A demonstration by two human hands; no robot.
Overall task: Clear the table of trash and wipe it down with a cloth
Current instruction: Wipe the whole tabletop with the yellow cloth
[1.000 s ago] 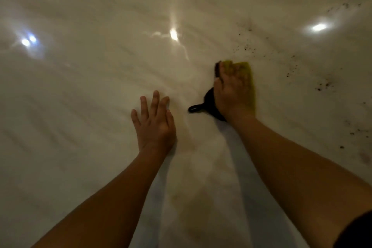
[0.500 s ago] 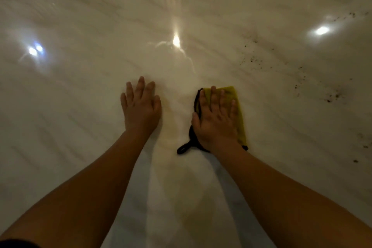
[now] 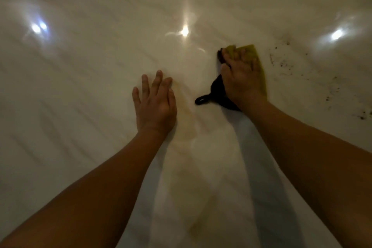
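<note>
Glossy pale marble tabletop carries dark crumbs at right. The right hand, fingers pressed flat, has pushed the yellow-green cloth with black loop forward, nearer them; the left hand stays spread flat, holding nothing. Wiping is underway, with the crumbs not yet reached.

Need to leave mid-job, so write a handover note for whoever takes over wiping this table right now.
Left hand: open, flat on the glossy white marble table, holding nothing.
Right hand: presses the yellow-green cloth with black trim flat on the table.
Done: no trash items in view.
Left: dark specks on the table right of the cloth need wiping.
</note>
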